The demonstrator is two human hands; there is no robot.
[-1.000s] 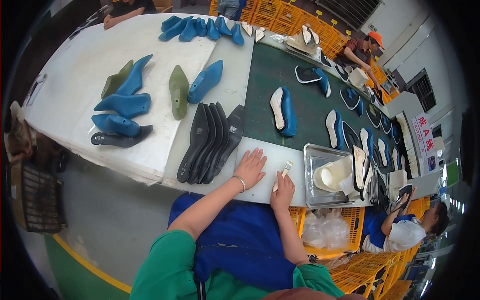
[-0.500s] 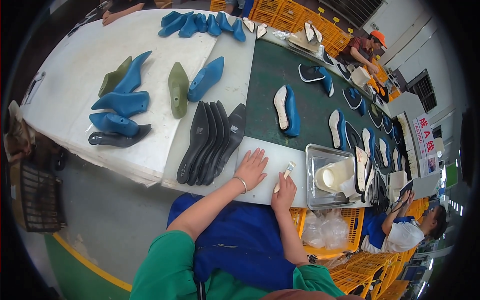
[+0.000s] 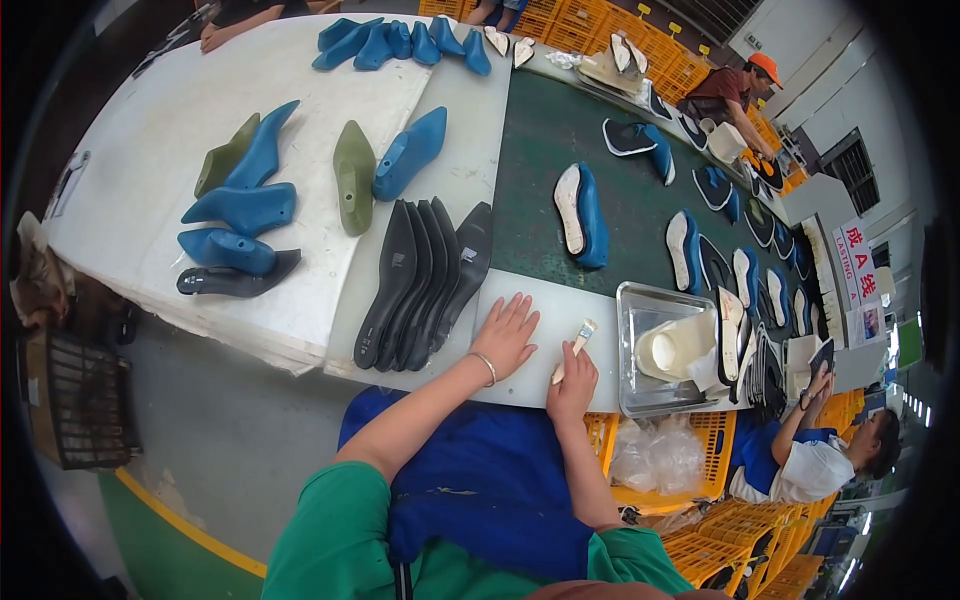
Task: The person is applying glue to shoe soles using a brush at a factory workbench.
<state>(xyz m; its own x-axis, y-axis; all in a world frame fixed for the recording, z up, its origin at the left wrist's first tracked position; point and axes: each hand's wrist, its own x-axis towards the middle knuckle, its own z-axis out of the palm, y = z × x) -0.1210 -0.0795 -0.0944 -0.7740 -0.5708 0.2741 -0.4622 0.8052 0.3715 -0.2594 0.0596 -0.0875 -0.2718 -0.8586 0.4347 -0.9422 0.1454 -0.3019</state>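
Observation:
My left hand (image 3: 508, 335) lies flat on the white worktop (image 3: 510, 290), fingers spread, holding nothing. A black sole (image 3: 462, 285) is nearest to it, beside a row of several more black soles (image 3: 405, 290). My right hand (image 3: 572, 385) is closed round the pale handle of a small brush (image 3: 585, 335), bristles pointing away from me. Right of that hand sits a clear tray (image 3: 628, 385) holding a cream-coloured tub (image 3: 672, 350). Beyond the worktop, on a green conveyor belt (image 3: 535, 130), a blue shoe last (image 3: 594, 225) with a white insole lies on its side.
Blue and olive lasts (image 3: 240, 205) lie on the white table to the left. More lasts and shoe uppers (image 3: 685, 250) line the belt's right part. Yellow crates (image 3: 722, 445) stand below the worktop. One co-worker (image 3: 735, 95) wears an orange cap; another person (image 3: 800, 460) handles a dark piece.
My hands have hardly moved; the brush is still in the right one. Lasts on the belt have shifted slightly right. The capped co-worker's hands have moved right.

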